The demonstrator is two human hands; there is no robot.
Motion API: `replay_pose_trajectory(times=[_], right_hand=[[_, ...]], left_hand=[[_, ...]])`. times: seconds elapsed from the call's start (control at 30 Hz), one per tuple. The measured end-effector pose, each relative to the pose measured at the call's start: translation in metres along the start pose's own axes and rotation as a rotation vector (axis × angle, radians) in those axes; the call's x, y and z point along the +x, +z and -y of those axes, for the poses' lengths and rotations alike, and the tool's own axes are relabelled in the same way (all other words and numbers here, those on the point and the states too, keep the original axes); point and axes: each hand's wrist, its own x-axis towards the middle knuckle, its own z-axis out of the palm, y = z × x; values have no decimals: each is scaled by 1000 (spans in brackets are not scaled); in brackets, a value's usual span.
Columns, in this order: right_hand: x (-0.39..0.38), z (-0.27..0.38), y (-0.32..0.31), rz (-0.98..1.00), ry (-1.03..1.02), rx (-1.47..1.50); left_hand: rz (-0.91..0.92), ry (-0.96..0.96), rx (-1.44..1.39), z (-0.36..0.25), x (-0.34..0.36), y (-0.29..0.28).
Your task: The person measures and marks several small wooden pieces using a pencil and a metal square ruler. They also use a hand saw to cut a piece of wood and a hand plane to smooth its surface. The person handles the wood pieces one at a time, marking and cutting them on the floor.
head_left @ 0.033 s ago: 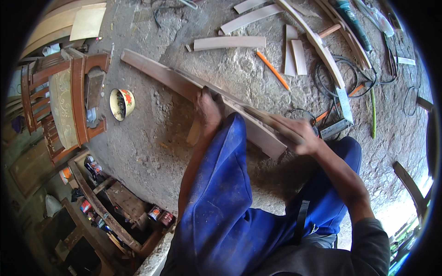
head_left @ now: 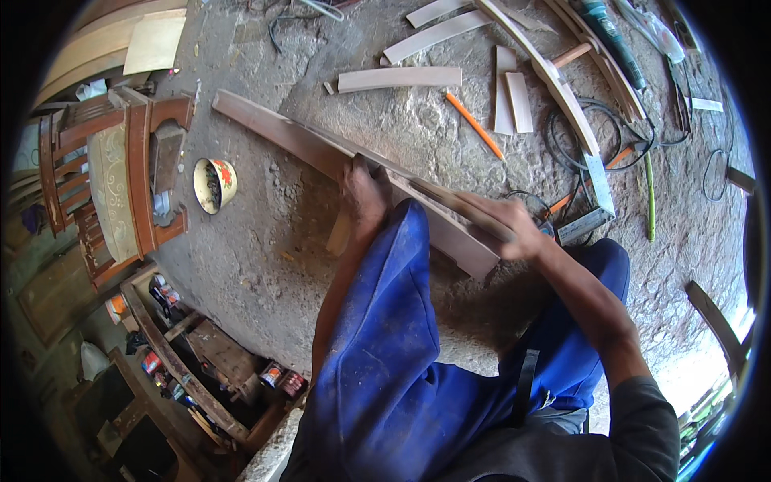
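My left hand (head_left: 365, 193) grips a long pale plank (head_left: 273, 132) beside my raised left knee (head_left: 405, 225); the plank lies diagonally, its lower end (head_left: 474, 253) passing the knee. My right hand (head_left: 518, 229) is closed on a long, narrow tool or wood strip (head_left: 454, 201), slightly motion-blurred, lying along the plank's upper edge. I cannot make out exactly what this strip is. Under my left hand a light wooden piece (head_left: 337, 233) is partly hidden.
Cut strips (head_left: 400, 78), an orange pencil-like stick (head_left: 474, 124), coiled cables (head_left: 578, 136), a power tool (head_left: 610, 44) and a metal piece (head_left: 586, 225) lie around. A floral bowl (head_left: 226, 186), wooden chair frame (head_left: 140, 177) and crate of cans (head_left: 221, 361) are on the left.
My right hand has shifted slightly up and to the left along the plank with the strip. My left hand stays in place.
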Motion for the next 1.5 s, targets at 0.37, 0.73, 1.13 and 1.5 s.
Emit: replay_pose_trajectory(times=[0.37, 0.73, 1.13, 1.5], right_hand=[[-63, 15, -33, 28, -52, -177], [-43, 14, -22, -7, -30, -148], [-91, 34, -60, 18, -42, -211], [3, -14, 10, -101, 15, 145]], left_hand=[[19, -3, -44, 2, 4, 4], [25, -21, -43, -3, 8, 2], [3, -9, 6, -4, 10, 1], [-35, 1, -35, -4, 13, 4]])
